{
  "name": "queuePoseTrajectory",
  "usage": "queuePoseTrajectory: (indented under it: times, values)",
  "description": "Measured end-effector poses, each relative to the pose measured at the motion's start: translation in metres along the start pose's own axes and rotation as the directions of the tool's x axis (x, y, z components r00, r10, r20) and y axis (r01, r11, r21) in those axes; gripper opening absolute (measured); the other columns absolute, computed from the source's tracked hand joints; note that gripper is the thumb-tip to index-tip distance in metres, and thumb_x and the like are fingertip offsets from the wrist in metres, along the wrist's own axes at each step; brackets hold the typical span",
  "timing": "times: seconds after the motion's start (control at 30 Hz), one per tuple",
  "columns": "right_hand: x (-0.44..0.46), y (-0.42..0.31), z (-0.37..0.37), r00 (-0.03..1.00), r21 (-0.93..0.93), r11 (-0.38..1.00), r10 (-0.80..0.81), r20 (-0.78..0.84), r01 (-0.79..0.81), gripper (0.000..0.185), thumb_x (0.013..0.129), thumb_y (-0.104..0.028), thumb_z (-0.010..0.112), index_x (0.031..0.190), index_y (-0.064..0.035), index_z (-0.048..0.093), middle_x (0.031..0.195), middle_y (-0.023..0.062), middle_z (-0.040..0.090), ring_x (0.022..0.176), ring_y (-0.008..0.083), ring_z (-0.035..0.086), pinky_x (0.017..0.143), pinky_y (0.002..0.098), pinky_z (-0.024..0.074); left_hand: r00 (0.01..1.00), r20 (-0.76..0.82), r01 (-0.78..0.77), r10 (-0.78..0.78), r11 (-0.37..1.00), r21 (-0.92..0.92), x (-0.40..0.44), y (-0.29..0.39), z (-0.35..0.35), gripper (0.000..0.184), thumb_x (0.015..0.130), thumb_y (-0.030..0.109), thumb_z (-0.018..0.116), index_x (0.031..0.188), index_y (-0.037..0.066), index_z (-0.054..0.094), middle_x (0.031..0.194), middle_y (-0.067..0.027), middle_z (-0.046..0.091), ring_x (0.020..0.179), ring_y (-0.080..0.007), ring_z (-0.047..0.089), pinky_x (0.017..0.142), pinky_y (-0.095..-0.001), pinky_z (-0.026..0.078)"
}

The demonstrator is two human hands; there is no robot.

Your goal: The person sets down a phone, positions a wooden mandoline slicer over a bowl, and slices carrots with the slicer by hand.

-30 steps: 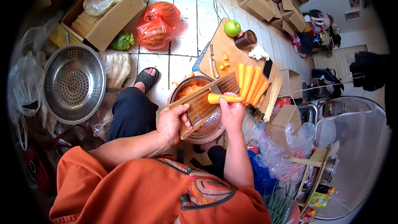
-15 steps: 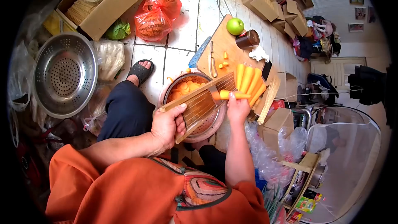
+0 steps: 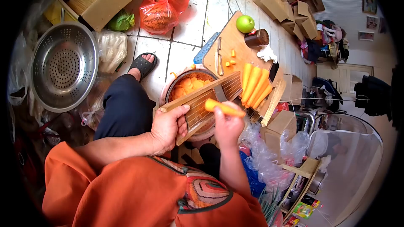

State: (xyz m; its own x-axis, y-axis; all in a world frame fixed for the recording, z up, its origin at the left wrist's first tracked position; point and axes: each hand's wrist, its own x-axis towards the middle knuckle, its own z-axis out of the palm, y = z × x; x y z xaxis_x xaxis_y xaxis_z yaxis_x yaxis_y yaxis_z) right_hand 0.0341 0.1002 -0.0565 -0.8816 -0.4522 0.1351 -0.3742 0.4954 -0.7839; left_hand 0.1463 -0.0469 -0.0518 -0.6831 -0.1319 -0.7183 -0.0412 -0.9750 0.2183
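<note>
My left hand (image 3: 169, 125) is closed on the near end of a wooden mandoline slicer (image 3: 200, 112), which slants over a basket-lined basin. In my right hand (image 3: 228, 127) is a peeled carrot (image 3: 225, 107), pinched between the fingers just above the slicer's lower face. Its cut end points left, and the slicer's metal blade (image 3: 219, 94) shows beyond it. Orange carrot slices (image 3: 187, 85) lie in the basin (image 3: 168, 87). Several peeled carrots (image 3: 254, 85) rest in a bunch on the near end of a wooden cutting board (image 3: 235, 38).
On the board are a knife or peeler (image 3: 219, 57), carrot ends (image 3: 229, 63), a green apple (image 3: 245, 24) and a dark jar (image 3: 257, 38). A steel colander (image 3: 64, 66) stands at left. A red bag (image 3: 162, 8) sits on the tiles. Plastic bags (image 3: 273, 159) lie at right.
My right hand has moved left and toward me, drawing the carrot from the blade down along the slicer. My left hand keeps its hold.
</note>
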Motion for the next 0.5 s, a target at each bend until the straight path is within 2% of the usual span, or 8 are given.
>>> queuePoseTrajectory:
  times: [0.03,0.13,0.17,0.23,0.27,0.33,0.43,0.5]
  values:
    - [-0.006,-0.010,0.003,0.997,-0.094,0.992,-0.081,-0.010,0.080,0.015,0.079,-0.001,0.069,0.091,0.0006,0.059,0.089,0.0068,0.059,0.086,0.0147,0.056,0.078,0.0294,0.0470,1.000,-0.004,0.001,-0.001,1.000,0.018,0.000,0.000,-0.001,0.019,0.088,0.012,0.059,0.073,0.009,0.047,0.049,0.0016,0.036,0.037,-0.0116,0.034,0.038,-0.0283,0.033]
    - [0.023,0.037,-0.004,0.992,0.177,0.977,0.122,-0.021,-0.116,0.013,0.082,-0.001,0.065,0.094,0.0013,0.058,0.087,0.0069,0.062,0.079,0.0116,0.059,0.071,0.0254,0.0486,1.000,0.007,0.000,-0.001,1.000,0.021,-0.001,0.000,-0.001,0.019,0.088,0.012,0.059,0.073,0.009,0.047,0.049,0.0017,0.036,0.037,-0.0113,0.034,0.038,-0.0281,0.033]
    - [0.037,0.047,-0.008,0.984,-0.098,0.985,0.132,-0.117,-0.144,0.012,0.084,0.001,0.062,0.095,0.0018,0.058,0.084,0.0053,0.061,0.073,0.0098,0.058,0.066,0.0226,0.0478,1.000,0.007,0.001,-0.002,1.000,0.022,-0.001,-0.001,-0.001,0.019,0.088,0.012,0.059,0.073,0.009,0.047,0.049,0.0017,0.036,0.037,-0.0113,0.034,0.038,-0.0281,0.033]
    - [0.049,0.072,-0.009,0.959,0.124,0.965,0.247,-0.142,-0.230,0.013,0.083,0.000,0.064,0.094,0.0015,0.058,0.085,0.0050,0.061,0.074,0.0096,0.058,0.065,0.0235,0.0478,1.000,0.017,0.009,-0.009,1.000,0.012,0.000,-0.001,-0.002,0.019,0.088,0.012,0.059,0.073,0.009,0.047,0.049,0.0017,0.037,0.038,-0.0110,0.034,0.038,-0.0278,0.033]
    - [0.045,0.075,-0.009,0.960,0.122,0.967,0.242,-0.138,-0.226,0.013,0.083,0.000,0.064,0.094,0.0015,0.058,0.085,0.0050,0.061,0.074,0.0096,0.058,0.065,0.0235,0.0478,1.000,0.018,0.005,-0.006,1.000,0.006,0.000,0.001,-0.002,0.019,0.088,0.012,0.059,0.073,0.009,0.047,0.049,0.0017,0.037,0.038,-0.0110,0.034,0.038,-0.0278,0.033]
    - [0.020,0.050,-0.004,0.990,0.184,0.974,0.141,-0.030,-0.133,0.015,0.082,-0.002,0.066,0.093,0.0011,0.058,0.088,0.0055,0.062,0.076,0.0097,0.058,0.066,0.0243,0.0478,1.000,0.018,-0.001,0.001,1.000,0.009,-0.003,0.002,-0.003,0.019,0.088,0.013,0.059,0.073,0.009,0.047,0.049,0.0018,0.037,0.038,-0.0111,0.034,0.038,-0.0281,0.033]
    - [0.000,-0.002,0.003,0.989,-0.164,0.976,-0.146,0.005,0.145,0.012,0.082,-0.003,0.067,0.090,0.0009,0.058,0.087,0.0050,0.060,0.075,0.0095,0.056,0.068,0.0231,0.0465,1.000,0.012,0.021,-0.021,1.000,0.004,-0.003,0.002,-0.003,0.020,0.088,0.013,0.059,0.073,0.009,0.047,0.049,0.0020,0.037,0.038,-0.0108,0.034,0.038,-0.0278,0.033]
    - [0.017,0.034,0.002,0.994,0.192,0.977,0.105,-0.042,-0.095,0.011,0.084,-0.004,0.066,0.090,0.0012,0.059,0.087,0.0060,0.062,0.074,0.0098,0.058,0.066,0.0237,0.0475,1.000,0.018,0.017,-0.018,1.000,0.007,-0.002,0.000,-0.002,0.020,0.088,0.013,0.059,0.073,0.009,0.048,0.050,0.0021,0.037,0.038,-0.0105,0.034,0.039,-0.0276,0.033]
